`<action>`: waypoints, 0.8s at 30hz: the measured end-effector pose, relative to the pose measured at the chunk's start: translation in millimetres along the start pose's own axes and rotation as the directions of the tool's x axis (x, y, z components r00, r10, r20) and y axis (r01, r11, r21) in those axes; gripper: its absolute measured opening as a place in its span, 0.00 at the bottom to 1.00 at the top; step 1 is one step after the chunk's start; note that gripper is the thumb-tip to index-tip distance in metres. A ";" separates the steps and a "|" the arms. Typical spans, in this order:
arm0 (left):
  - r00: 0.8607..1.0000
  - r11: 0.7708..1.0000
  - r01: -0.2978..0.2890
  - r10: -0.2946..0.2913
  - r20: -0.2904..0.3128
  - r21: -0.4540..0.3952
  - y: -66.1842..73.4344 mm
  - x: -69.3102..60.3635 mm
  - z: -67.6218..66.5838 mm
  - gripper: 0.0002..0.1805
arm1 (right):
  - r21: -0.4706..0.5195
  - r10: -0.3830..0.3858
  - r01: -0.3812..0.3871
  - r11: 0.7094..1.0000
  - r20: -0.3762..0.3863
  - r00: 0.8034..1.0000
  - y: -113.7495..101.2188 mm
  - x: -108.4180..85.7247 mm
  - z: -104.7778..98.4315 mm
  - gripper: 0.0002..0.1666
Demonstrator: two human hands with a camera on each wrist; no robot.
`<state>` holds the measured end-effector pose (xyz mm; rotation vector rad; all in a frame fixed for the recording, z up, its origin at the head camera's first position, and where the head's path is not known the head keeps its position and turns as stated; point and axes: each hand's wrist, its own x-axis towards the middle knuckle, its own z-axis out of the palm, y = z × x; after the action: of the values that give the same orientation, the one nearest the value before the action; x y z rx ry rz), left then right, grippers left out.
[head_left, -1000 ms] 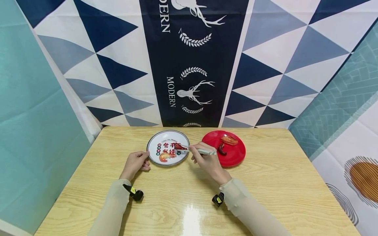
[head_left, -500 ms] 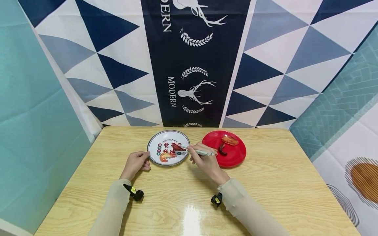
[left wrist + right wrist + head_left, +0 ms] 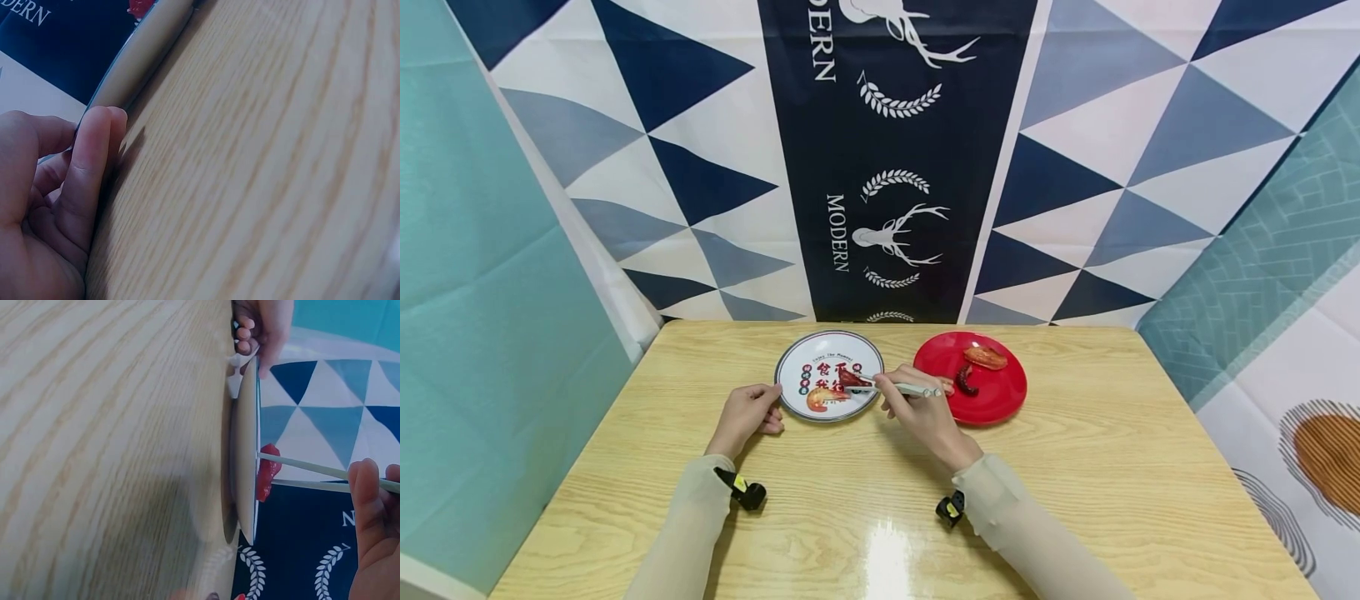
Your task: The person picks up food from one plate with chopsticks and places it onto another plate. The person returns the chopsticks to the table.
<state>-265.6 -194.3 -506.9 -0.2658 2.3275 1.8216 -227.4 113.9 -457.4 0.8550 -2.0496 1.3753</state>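
My right hand [image 3: 921, 408] holds a pair of pale green chopsticks [image 3: 917, 389] over the white plate [image 3: 797, 354]. Their tips lie on either side of a glossy dark red piece of food [image 3: 853, 380], at the plate's right part. In the right wrist view this red piece [image 3: 268, 472] is against the plate's upper face, between the chopstick tips. Left of it on the plate lies an orange shrimp [image 3: 823, 399]. With thumb above and fingers below, my left hand [image 3: 748, 417] pinches the plate's left rim; the left wrist view shows the thumb and curled fingers [image 3: 87, 150] there.
To the right stands a red plate [image 3: 992, 408] bearing a browned wing-like piece [image 3: 985, 357], a dark curved piece [image 3: 966, 380] and another piece partly behind my right hand. Both plates are near the back edge of the wooden table [image 3: 820, 500], before a patterned cloth [image 3: 887, 167].
The chopsticks and the dark red piece have moved slightly down and left onto the white plate. My left hand stays at the rim.
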 end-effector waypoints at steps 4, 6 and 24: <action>1.000 1.000 0.000 0.000 0.003 -0.009 -0.4 0.1 -0.2 0.21 | -0.011 -0.018 0.018 1.000 -0.007 1.000 -0.4 -0.1 1.0 0.10; 1.000 1.000 0.001 -0.001 0.003 -0.009 -0.5 0.5 -0.1 0.21 | -0.014 -0.025 0.025 1.000 -0.007 1.000 -0.5 -0.6 0.8 0.10; 1.000 1.000 0.006 -0.006 -0.002 0.004 0.2 -0.7 0.6 0.21 | -0.016 -0.017 0.017 1.000 0.001 1.000 0.9 -4.6 0.1 0.08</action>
<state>-265.0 -193.6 -506.7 -0.2740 2.3289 1.8143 -225.0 115.1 -461.2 0.8644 -2.0464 1.3475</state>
